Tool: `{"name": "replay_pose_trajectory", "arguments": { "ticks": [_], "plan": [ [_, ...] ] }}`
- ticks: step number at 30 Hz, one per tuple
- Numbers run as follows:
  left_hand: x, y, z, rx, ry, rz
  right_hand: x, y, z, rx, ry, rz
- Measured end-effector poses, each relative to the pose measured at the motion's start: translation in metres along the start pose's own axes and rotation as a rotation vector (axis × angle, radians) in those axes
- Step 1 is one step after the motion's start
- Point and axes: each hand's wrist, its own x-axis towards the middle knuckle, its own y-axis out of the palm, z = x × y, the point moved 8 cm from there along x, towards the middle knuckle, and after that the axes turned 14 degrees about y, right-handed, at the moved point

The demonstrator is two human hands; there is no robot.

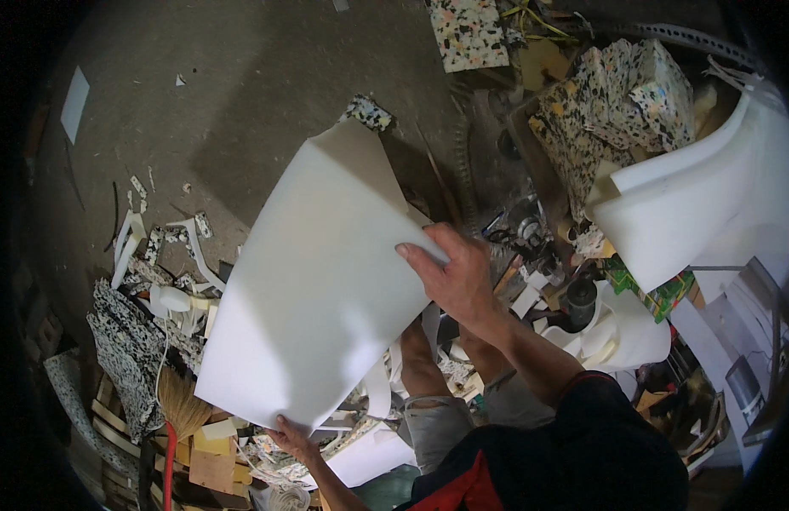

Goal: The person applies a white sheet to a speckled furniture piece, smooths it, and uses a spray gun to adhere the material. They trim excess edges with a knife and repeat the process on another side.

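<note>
A large white foam sheet (301,281), bent so its far end folds downward, is held up in front of me. My right hand (459,277) grips its right edge, the thumb on top and the other fingers beneath, out of sight. At the near edge, my left hand (294,439) has its thumb over the rim while its remaining fingers are mostly hidden under the sheet. A speckled foam offcut (366,111) shows just past the far end of the sheet.
A broom (182,404) with a red handle stands at the lower left, beside a speckled foam slab (126,362) and scraps. To the right lie speckled foam blocks (637,94), curved white foam sheets (675,204) and a black cylindrical object (582,300). Bare concrete floor (156,111) stretches across the far left.
</note>
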Motion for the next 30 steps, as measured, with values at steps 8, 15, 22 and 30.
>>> {"name": "replay_pose_trajectory", "arguments": {
  "ticks": [8,15,22,30],
  "plan": [
    [-0.005,0.014,-0.016,-0.041,-0.008,0.013,0.005,0.003,-0.004,0.02,-0.006,-0.021],
    [-0.002,0.012,0.002,0.013,0.007,-0.033,-0.006,0.017,0.042,-0.465,-0.351,-0.02],
    [0.003,0.016,-0.004,0.018,0.052,-0.019,0.019,0.092,0.086,-0.929,-0.725,0.129],
    [0.004,0.014,-0.007,-0.106,0.084,-0.077,0.026,0.102,0.079,-1.104,-0.794,0.055]
  ]
}}
